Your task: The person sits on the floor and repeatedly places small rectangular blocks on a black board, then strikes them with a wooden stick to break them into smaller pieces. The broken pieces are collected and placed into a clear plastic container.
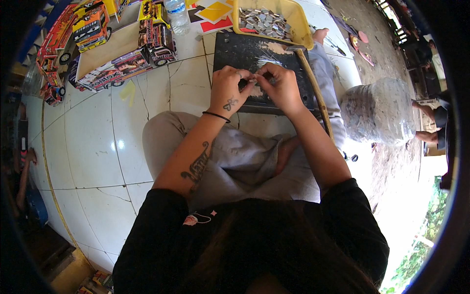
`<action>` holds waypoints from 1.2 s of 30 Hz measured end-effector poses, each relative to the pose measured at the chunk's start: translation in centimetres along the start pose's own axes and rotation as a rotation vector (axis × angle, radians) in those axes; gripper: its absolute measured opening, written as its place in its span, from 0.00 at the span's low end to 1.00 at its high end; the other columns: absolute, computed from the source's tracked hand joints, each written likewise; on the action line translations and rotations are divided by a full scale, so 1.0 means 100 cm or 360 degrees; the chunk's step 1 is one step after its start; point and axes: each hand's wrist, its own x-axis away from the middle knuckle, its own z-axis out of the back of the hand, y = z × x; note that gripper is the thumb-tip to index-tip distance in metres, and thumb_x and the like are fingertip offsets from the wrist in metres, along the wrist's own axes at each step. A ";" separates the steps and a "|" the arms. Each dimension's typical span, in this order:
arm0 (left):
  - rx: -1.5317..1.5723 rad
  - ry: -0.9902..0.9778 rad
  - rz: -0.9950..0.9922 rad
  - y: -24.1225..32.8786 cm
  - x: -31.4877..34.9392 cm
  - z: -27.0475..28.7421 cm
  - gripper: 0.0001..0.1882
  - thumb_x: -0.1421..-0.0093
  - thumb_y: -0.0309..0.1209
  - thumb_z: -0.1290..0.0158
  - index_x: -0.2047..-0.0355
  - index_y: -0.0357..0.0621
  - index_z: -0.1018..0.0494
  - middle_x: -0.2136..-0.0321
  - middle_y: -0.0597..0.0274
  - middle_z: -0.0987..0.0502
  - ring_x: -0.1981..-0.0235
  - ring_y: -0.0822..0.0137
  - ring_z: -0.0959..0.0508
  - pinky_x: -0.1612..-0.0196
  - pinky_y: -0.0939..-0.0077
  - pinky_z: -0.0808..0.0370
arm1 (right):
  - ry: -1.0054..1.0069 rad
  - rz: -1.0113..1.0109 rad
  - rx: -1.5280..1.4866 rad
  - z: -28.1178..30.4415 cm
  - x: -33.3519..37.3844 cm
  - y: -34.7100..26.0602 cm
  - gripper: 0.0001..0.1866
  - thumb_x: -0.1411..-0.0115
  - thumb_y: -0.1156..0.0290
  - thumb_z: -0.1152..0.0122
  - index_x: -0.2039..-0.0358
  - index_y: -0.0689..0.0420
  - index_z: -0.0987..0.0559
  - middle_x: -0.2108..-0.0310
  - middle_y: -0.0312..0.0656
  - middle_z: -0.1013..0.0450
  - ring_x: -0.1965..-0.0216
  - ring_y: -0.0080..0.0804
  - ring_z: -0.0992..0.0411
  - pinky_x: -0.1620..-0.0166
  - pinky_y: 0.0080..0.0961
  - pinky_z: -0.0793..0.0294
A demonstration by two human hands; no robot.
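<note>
- Over the near half of a black board (226, 51), a seated person's left hand (226, 87) and right hand (282, 87) are meeting, thumbs and forefingers pinching narrowly.
- A small greyish piece (253, 79) is apparently sitting between both sets of fingertips above the board; its exact kind is too small to tell.
- The step in hand seems to be fine, two-handed fingertip work on that piece, and the next move is probably calling for a steady, light pinch.
- Thin silvery slivers (268, 61) are lying loose on the board, just beyond the hands, with a pale tan patch (275, 47) showing near its far edge.
- At the board's far edge, a yellow plastic basin (299, 23) is holding a heap of small flat chips (267, 24).
- A wooden stick (315, 88) is running along the board's right side.
- Left of the board, a toy truck with an open cargo bed (159, 41) is standing near a clear plastic bottle (177, 19).
</note>
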 end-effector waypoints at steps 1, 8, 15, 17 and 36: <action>0.0090 0.0028 -0.0020 0.000 -0.002 -0.001 0.07 0.53 0.28 0.39 0.73 0.42 0.23 0.73 0.58 0.23 0.66 0.57 0.24 0.60 0.65 0.31 | -0.0010 -0.0033 0.0000 0.000 -0.001 0.000 0.05 0.50 0.75 0.36 0.72 0.61 0.22 0.78 0.48 0.26 0.77 0.38 0.25 0.72 0.28 0.27; 0.0242 0.0077 -0.0083 0.001 -0.004 -0.013 0.05 0.48 0.26 0.42 0.75 0.36 0.25 0.75 0.55 0.24 0.72 0.55 0.24 0.67 0.69 0.28 | 0.0348 0.0176 0.0637 0.028 0.013 0.005 0.13 0.52 0.67 0.33 0.66 0.58 0.21 0.67 0.47 0.24 0.61 0.43 0.26 0.55 0.35 0.28; 0.0335 0.0109 -0.0053 0.002 -0.001 -0.015 0.05 0.47 0.26 0.43 0.77 0.39 0.27 0.76 0.55 0.26 0.71 0.52 0.26 0.66 0.65 0.30 | 0.0020 -0.0892 0.1055 0.088 0.089 0.041 0.30 0.47 0.73 0.42 0.43 0.54 0.38 0.50 0.54 0.35 0.57 0.51 0.28 0.56 0.42 0.28; 0.0327 0.0082 -0.0043 0.002 -0.001 -0.015 0.05 0.47 0.26 0.44 0.77 0.39 0.27 0.76 0.55 0.26 0.72 0.52 0.26 0.67 0.65 0.29 | 0.0122 -0.0699 0.0732 0.093 0.099 0.038 0.27 0.43 0.75 0.44 0.43 0.56 0.37 0.53 0.56 0.32 0.61 0.53 0.26 0.57 0.40 0.27; 0.0234 0.0074 -0.0129 0.002 0.001 -0.014 0.04 0.46 0.25 0.46 0.75 0.37 0.26 0.75 0.53 0.26 0.71 0.51 0.26 0.66 0.64 0.28 | 0.0023 -0.0331 0.0258 0.096 0.148 -0.079 0.22 0.38 0.75 0.52 0.42 0.57 0.35 0.61 0.60 0.28 0.60 0.56 0.27 0.59 0.37 0.28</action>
